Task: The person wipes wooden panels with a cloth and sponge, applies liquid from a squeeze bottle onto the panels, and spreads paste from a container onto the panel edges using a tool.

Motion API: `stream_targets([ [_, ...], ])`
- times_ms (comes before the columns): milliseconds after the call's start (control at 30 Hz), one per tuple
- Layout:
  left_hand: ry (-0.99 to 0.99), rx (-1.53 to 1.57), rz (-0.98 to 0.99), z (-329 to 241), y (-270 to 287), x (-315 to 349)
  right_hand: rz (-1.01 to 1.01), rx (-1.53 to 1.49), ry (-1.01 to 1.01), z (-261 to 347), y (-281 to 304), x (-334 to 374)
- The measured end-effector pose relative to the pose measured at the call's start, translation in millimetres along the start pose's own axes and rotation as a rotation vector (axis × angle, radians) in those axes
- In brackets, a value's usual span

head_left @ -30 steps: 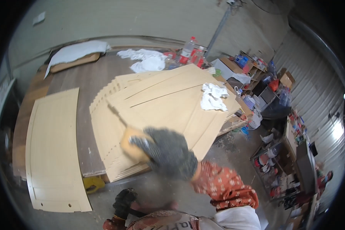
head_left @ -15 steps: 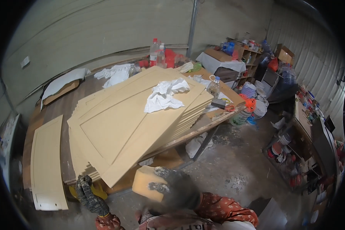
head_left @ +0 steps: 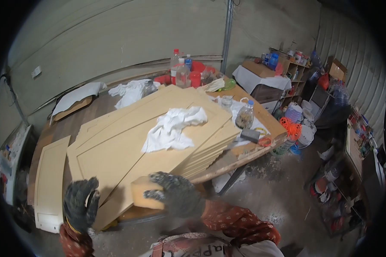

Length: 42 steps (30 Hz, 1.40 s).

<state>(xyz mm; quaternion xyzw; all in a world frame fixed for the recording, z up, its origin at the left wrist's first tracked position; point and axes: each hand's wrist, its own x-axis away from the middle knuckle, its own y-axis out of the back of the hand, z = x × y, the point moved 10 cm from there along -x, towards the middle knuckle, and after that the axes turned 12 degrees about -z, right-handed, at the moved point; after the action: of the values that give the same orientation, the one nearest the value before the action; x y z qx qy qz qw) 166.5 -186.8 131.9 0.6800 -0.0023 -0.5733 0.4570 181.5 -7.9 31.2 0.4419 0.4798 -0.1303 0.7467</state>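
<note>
In a dark, worn work glove, my right hand (head_left: 178, 195) grips a thick yellow-orange sponge block (head_left: 141, 193). The sponge hangs at the near edge of a stack of cream-coloured grooved door panels (head_left: 120, 145); I cannot tell whether it touches the top panel. My left hand (head_left: 80, 204), gloved too, is beside the stack's near left corner, with fingers and thumb apart and nothing visible in it. A crumpled white cloth (head_left: 171, 130) lies on the top panel. To the left, a narrow cream panel (head_left: 51, 184) rests on the wooden table (head_left: 45, 143).
Bottles (head_left: 183, 73) and red containers stand at the table's back. On its right side are a jug with a blue cap (head_left: 245, 115), a dark grey block (head_left: 250, 135) and orange-handled scissors (head_left: 266, 141). Buckets (head_left: 305, 136) and a cluttered shelf unit (head_left: 330, 188) stand further right.
The white cloth lies lower and more spread out on the top panel. My left hand has risen and opened out; my right hand has brought the sponge left to the panels. The view has shifted.
</note>
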Motion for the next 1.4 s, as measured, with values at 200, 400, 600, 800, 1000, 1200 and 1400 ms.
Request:
stream_targets([
  [200, -0.218, 0.165, 0.346, 6.3, -148.7, -84.8, -0.044, 0.328, -0.227, -133.8, 101.7, 9.0],
  [400, -0.41, 0.175, 0.362, -42.0, -262.9, -125.7, -0.679, 0.075, -0.839, -263.1, 204.2, 99.8],
  [600, -0.228, 0.291, 0.372, -49.8, -325.7, -143.9, -0.33, 0.384, -0.821, -355.1, 185.4, 106.9],
  [800, -0.057, 0.214, 0.119, -34.6, -315.1, -150.1, 0.104, 0.406, -0.508, -399.1, 120.2, 105.8],
  [1000, 0.718, 0.199, -0.175, 40.9, -245.8, -101.3, 0.035, 0.228, -0.478, -407.7, 140.3, 101.7],
  [1200, 0.309, -0.009, 0.079, -95.6, -260.4, -133.6, -0.175, -0.009, -0.314, -380.3, 150.1, 15.6],
  [1400, 0.194, -0.21, 0.053, -150.3, -327.0, -133.7, 0.127, -0.083, -0.093, -358.9, 59.0, -6.3],
])
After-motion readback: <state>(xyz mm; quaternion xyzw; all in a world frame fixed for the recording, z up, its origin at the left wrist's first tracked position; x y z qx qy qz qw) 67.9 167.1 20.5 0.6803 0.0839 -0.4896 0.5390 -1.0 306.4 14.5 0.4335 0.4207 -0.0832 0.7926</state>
